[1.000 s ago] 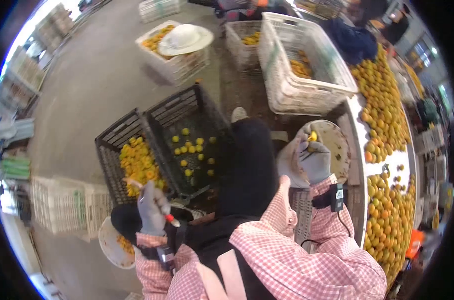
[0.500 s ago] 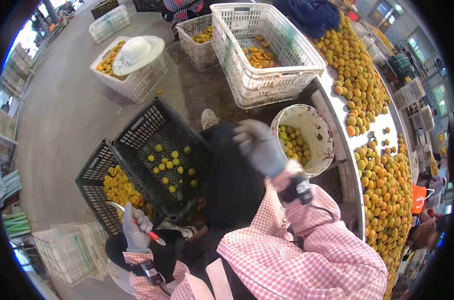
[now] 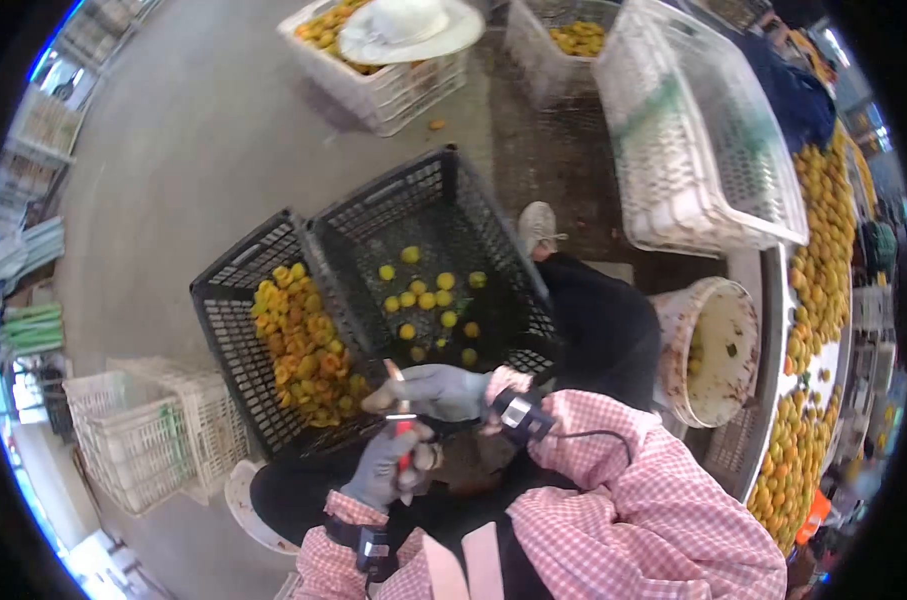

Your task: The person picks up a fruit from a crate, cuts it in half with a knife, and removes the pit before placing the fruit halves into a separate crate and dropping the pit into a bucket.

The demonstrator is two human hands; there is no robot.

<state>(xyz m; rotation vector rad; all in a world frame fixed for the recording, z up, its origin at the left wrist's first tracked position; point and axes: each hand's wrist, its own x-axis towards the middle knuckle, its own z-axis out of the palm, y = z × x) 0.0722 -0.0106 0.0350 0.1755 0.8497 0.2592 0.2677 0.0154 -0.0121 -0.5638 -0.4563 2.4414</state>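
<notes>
My left hand (image 3: 387,466), in a grey glove, is closed around the red handle of a knife (image 3: 404,428) with its blade pointing up. My right hand (image 3: 441,391), also gloved, reaches across at the blade, fingers bent together; what they hold, if anything, is hidden. Just beyond both hands stands a black crate (image 3: 428,190) with several yellow-green fruits (image 3: 418,290) scattered on its floor. Beside it, to the left, another black crate (image 3: 235,340) holds a heap of cut yellow-orange fruit pieces (image 3: 303,345).
A stained white bucket (image 3: 678,375) with fruit inside stands at right, by a table (image 3: 773,300) heaped with orange fruit (image 3: 823,240). White crates (image 3: 708,190) stand at upper right. A white hat (image 3: 410,30) lies on a fruit-filled crate (image 3: 403,100). More white crates (image 3: 133,430) are at left.
My right hand has moved left from beside the bucket to the knife blade. My left hand, still holding the knife, has come towards it. The view has swung left.
</notes>
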